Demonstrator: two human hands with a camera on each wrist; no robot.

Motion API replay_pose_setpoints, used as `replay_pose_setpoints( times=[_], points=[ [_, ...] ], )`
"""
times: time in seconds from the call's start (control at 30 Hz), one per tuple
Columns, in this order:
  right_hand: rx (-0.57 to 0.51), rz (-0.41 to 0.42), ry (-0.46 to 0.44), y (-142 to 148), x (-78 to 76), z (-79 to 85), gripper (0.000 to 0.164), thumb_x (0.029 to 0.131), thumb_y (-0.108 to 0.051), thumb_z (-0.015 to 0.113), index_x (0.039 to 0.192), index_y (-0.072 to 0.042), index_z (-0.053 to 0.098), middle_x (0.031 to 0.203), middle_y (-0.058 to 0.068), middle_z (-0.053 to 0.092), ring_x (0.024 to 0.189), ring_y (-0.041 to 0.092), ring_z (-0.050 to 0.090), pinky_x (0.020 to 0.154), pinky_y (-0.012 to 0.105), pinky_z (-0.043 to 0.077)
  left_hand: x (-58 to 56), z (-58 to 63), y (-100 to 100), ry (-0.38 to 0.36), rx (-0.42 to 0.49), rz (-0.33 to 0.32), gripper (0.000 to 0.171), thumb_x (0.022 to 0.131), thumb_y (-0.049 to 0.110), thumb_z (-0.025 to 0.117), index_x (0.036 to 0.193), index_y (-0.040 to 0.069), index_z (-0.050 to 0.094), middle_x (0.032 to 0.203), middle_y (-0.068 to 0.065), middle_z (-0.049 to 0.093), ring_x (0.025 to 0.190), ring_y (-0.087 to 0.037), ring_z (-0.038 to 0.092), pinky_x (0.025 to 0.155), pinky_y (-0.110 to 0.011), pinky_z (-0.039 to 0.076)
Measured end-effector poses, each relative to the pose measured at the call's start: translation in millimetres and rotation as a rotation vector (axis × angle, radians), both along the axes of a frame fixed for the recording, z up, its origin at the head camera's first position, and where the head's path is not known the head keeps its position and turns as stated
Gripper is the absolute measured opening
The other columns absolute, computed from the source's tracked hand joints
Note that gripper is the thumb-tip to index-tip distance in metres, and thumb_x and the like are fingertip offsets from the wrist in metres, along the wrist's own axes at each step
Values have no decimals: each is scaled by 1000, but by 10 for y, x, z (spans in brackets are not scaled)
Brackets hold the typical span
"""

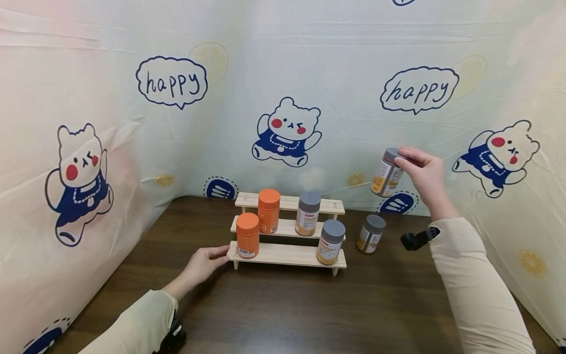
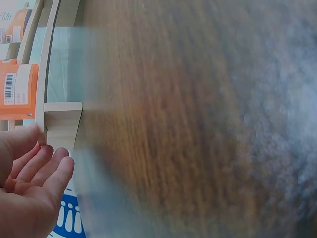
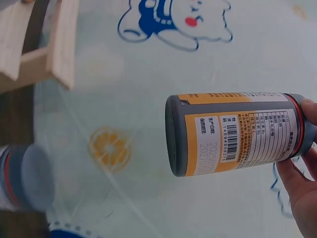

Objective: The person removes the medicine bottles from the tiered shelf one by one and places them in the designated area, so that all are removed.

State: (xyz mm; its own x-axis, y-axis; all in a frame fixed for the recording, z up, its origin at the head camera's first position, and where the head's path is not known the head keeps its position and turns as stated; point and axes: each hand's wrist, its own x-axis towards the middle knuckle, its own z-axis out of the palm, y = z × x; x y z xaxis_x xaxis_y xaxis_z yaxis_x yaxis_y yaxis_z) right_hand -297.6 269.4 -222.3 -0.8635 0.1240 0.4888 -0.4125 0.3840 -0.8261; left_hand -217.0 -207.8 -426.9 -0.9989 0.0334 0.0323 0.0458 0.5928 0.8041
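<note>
My right hand (image 1: 422, 172) grips a grey-capped supplement bottle (image 1: 386, 174) by its cap, tilted and raised above the table. In the right wrist view, the label of this bottle (image 3: 223, 134) shows a barcode and a printed table. My left hand (image 1: 201, 270) pinches the left end of the bottom step of a three-step wooden display rack (image 1: 283, 254), thumb above and fingers beneath. Two orange bottles stand at the rack's left, one on the middle step (image 1: 268, 211) and one on the bottom step (image 1: 248, 236). Grey-capped bottles stand at its right on the middle step (image 1: 308, 214) and bottom step (image 1: 330, 242).
Another grey-capped bottle (image 1: 371, 234) stands on the dark wooden table (image 1: 283, 314), right of the rack. The rack's top step (image 1: 292, 202) bears no bottle. A printed cloth (image 1: 345, 59) hangs behind the table and along both sides.
</note>
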Motion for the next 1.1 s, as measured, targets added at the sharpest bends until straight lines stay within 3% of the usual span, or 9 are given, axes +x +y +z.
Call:
replay_pose_setpoints(
  times=[0.23,0.5,0.73,1.1],
  points=[
    [-22,-78,-34,278,21,-277,45,86,-25,66,123,-1,58,120,-3,54,104,10,49,82,12,44,-18,-16,4,7,5,-2,37,88,13,62,123,0,58,122,-21,55,116,-37,47,92,-51,40],
    [-17,-148,52,521,-31,-656,37,83,-10,69,114,9,60,103,-15,58,93,-1,53,73,5,43,-11,-15,0,6,2,5,38,88,14,63,123,1,58,122,-20,55,115,-37,48,91,-50,41],
    [-33,-206,46,445,148,-813,33,81,0,68,107,18,59,97,-13,59,90,-3,52,74,4,42,-17,-14,-1,-14,15,11,38,89,14,62,124,1,57,123,-20,54,116,-36,47,92,-51,40],
    [27,-324,-26,663,-18,-1427,34,82,-14,70,110,6,65,108,-5,61,97,-3,51,78,6,42,-19,-19,-4,-1,3,6,37,88,14,62,123,1,58,123,-20,55,117,-37,47,93,-52,39]
  ],
)
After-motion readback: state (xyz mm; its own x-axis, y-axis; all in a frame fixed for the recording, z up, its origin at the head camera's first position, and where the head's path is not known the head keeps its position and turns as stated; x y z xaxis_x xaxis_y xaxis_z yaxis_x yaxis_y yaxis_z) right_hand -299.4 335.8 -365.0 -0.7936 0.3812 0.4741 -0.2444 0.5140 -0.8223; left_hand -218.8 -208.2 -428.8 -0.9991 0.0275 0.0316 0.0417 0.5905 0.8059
